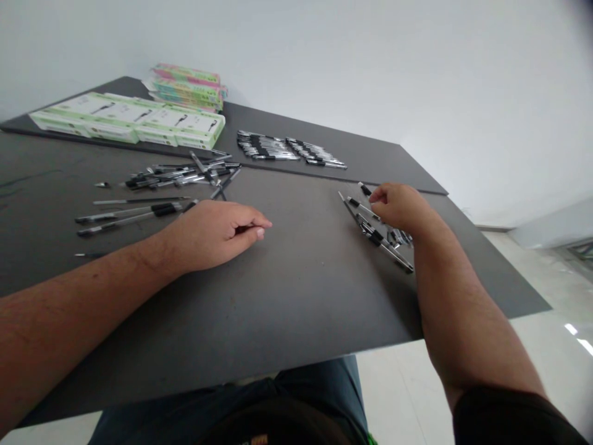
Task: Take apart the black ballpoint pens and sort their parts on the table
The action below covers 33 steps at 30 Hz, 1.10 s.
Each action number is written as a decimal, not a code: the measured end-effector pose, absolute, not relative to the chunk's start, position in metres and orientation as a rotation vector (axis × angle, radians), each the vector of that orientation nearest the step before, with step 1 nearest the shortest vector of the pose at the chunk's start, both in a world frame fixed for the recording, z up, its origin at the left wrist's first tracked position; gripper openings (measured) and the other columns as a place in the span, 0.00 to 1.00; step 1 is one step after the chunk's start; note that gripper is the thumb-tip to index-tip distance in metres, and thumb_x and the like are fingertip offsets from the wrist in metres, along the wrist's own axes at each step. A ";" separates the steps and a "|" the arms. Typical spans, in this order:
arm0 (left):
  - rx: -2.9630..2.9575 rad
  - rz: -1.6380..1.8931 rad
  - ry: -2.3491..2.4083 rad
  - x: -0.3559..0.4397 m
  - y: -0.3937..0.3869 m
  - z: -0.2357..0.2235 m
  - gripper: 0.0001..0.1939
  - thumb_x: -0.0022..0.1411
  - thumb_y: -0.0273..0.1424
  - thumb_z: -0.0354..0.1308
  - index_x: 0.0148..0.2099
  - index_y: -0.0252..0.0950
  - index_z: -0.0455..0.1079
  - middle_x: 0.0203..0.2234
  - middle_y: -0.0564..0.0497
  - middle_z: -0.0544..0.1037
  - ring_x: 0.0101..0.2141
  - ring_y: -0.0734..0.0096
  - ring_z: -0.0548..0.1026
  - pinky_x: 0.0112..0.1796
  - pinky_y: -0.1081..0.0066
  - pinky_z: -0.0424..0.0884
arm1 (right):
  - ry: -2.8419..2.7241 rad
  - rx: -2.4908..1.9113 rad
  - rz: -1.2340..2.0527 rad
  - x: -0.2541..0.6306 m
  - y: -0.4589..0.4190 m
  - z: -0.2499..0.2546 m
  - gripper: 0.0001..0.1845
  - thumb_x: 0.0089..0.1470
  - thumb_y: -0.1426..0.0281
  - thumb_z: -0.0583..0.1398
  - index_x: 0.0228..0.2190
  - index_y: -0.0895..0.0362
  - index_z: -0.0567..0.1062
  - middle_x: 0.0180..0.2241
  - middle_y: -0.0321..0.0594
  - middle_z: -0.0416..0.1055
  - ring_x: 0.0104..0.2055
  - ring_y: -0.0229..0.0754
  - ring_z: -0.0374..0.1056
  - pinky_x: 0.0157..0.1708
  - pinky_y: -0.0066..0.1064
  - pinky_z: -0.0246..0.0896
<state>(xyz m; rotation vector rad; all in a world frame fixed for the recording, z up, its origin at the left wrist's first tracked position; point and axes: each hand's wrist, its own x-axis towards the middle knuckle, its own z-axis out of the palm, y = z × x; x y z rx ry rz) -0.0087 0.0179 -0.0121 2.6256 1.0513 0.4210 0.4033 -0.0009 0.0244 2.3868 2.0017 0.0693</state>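
My left hand (222, 233) hovers over the table's middle-left, thumb and index fingertips pinched together, with nothing visible between them. Behind its wrist lie several clear pens with black grips (134, 214) and a thin dark refill (139, 201). My right hand (398, 207) is at a loose pile of clear and black pens (377, 238) on the right. Its fingers are curled close to a pen with a black grip (364, 189); whether they grip it is hidden. Part of the pile lies behind the right hand and forearm.
A heap of pens (180, 173) lies left of centre, a small pen tip piece (102, 185) beside it. Two rows of pens (266, 147) rest on the raised back board (370, 154). White-green boxes (139, 117) and colourful packs (188, 86) stand back left, near the wall.
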 end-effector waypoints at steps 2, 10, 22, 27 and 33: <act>2.632 0.413 1.045 -0.008 0.018 -0.011 0.29 0.75 0.48 0.51 0.58 0.40 0.89 0.50 0.44 0.93 0.51 0.51 0.89 0.57 0.60 0.80 | 2.077 2.398 0.137 0.391 -0.001 0.020 0.16 0.62 0.74 0.64 0.48 0.57 0.88 0.46 0.50 0.89 0.47 0.53 0.83 0.45 0.35 0.71; 2.629 0.380 1.023 -0.009 0.017 -0.008 0.28 0.75 0.46 0.52 0.59 0.39 0.88 0.51 0.43 0.93 0.53 0.52 0.89 0.57 0.61 0.79 | 2.100 2.269 0.057 0.370 0.006 -0.005 0.11 0.67 0.72 0.64 0.48 0.55 0.84 0.49 0.52 0.89 0.53 0.57 0.84 0.49 0.37 0.70; 2.649 0.375 0.985 -0.008 0.017 -0.008 0.27 0.76 0.45 0.52 0.59 0.38 0.87 0.51 0.43 0.93 0.53 0.52 0.89 0.59 0.61 0.78 | 2.155 2.220 0.009 0.340 -0.002 -0.002 0.19 0.71 0.73 0.61 0.59 0.56 0.82 0.53 0.53 0.89 0.53 0.55 0.84 0.49 0.36 0.70; 2.654 0.367 0.977 -0.007 0.017 -0.008 0.28 0.76 0.45 0.51 0.59 0.37 0.87 0.51 0.43 0.92 0.53 0.52 0.89 0.59 0.61 0.78 | 2.150 2.167 0.062 0.339 -0.003 -0.002 0.14 0.73 0.70 0.60 0.54 0.56 0.84 0.53 0.56 0.88 0.55 0.57 0.83 0.53 0.38 0.71; 2.663 0.363 0.977 -0.008 0.017 -0.008 0.27 0.77 0.45 0.51 0.60 0.38 0.87 0.52 0.43 0.92 0.54 0.52 0.88 0.59 0.62 0.77 | 2.135 2.175 0.075 0.332 -0.003 -0.006 0.19 0.74 0.72 0.59 0.61 0.57 0.80 0.55 0.59 0.87 0.56 0.59 0.84 0.52 0.39 0.72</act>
